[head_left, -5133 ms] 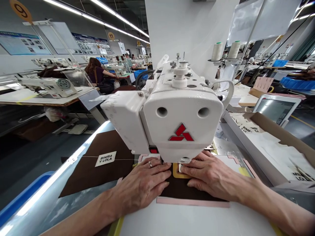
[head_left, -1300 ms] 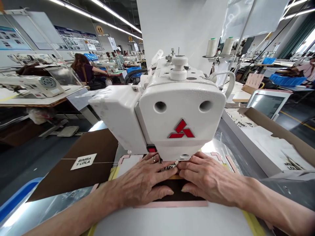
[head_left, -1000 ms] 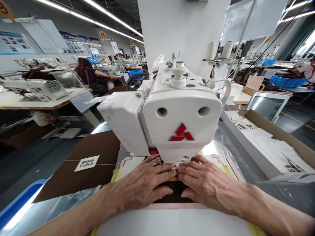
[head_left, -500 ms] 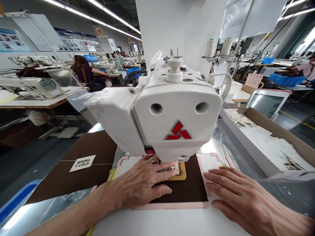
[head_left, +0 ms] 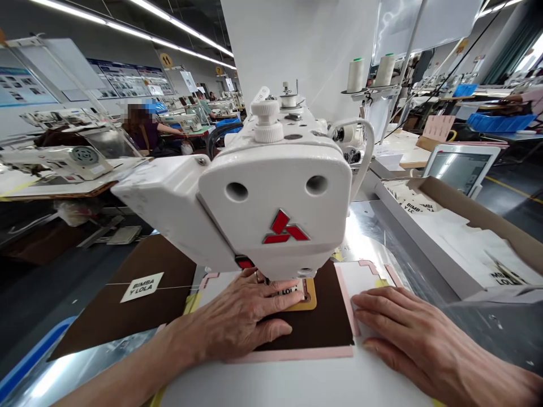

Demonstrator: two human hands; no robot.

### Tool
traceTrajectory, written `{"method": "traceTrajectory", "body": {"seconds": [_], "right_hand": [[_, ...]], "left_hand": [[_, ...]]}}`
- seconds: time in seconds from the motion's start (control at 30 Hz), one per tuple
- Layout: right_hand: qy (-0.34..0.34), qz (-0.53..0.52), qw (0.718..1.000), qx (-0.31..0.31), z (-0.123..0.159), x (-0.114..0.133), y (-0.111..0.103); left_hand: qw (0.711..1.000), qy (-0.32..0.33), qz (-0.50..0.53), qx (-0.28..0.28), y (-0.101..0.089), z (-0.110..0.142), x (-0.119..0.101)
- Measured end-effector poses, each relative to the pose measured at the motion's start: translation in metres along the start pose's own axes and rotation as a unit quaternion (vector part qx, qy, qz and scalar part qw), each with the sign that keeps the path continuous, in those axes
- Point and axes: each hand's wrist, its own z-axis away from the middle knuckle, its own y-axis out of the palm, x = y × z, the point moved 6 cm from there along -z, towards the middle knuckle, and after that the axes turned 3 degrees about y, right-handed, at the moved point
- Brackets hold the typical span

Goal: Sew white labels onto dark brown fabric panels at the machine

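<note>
Left hand (head_left: 233, 319): spread flat, pressing brown leather panel (head_left: 311, 330) below sewing machine (head_left: 271, 192) at twelve o'clock. Right hand (head_left: 424, 333): spread, on white template (head_left: 360, 282) at four o'clock.

The bulky white sewing machine head (head_left: 271, 192) blocks 12 o'clock above the left hand (head_left: 229, 322) and right hand (head_left: 416, 339); a cardboard box (head_left: 470, 220) stands at 2 o'clock; passage runs toward 6 o'clock over the white desk (head_left: 288, 384).

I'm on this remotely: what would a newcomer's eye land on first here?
The white sewing machine head fills the centre, with a red three-diamond logo on its front. Below it, the left hand lies across a dark brown panel, and the right hand rests on a pink-edged template.
</note>
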Motion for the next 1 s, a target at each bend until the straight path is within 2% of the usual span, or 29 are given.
{"method": "traceTrajectory", "body": {"seconds": [0.17,0.63,1.0], "right_hand": [[0.003,0.004,1.000,0.005,0.0007,-0.0010,0.0009],[0.012,-0.002,1.000,0.018,0.0004,-0.0025,0.0015],[0.016,-0.002,1.000,0.004,-0.0005,-0.0010,0.0001]], "left_hand": [[1.000,0.018,0.017,0.000,-0.0001,0.0002,0.0001],[0.999,0.015,0.026,-0.011,0.0024,0.0015,0.0038],[1.000,0.008,0.018,0.009,0.0052,0.0022,0.0062]]}}
